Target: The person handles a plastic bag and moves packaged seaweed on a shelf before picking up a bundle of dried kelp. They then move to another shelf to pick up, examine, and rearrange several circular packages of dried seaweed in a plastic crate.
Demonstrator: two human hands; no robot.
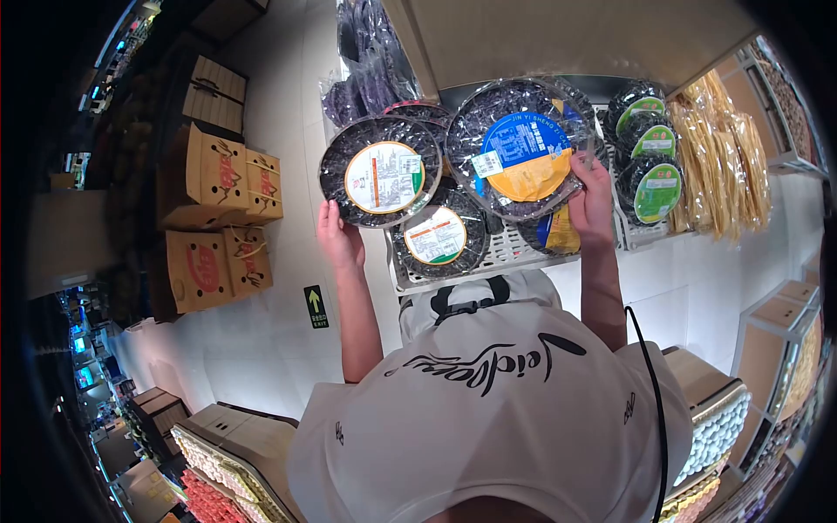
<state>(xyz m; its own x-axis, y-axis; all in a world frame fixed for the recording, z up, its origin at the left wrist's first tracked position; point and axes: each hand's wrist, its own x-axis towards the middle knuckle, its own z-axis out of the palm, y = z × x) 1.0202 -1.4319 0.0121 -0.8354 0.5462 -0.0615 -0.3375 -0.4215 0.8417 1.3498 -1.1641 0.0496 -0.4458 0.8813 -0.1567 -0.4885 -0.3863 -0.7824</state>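
My left hand (340,237) grips the lower left rim of a round clear-wrapped pack of dark dried seaweed (336,179) with a white, orange-edged label. My right hand (593,199) holds the right edge of a larger round seaweed pack (471,109), whose label is blue and yellow. Both packs are raised side by side over a white slotted crate (501,253), and their inner edges come close together. Below them in the crate lie another white-labelled pack (436,235) and a partly hidden blue-and-yellow one (554,234).
Green-labelled round packs (656,192) stand to the right, beside bundles of long yellow dried strips (711,157). Bagged purple-dark goods (375,61) are at the back left. Cardboard cartons (205,261) are stacked left, near a green floor exit sign (316,307). Egg displays (715,431) flank me.
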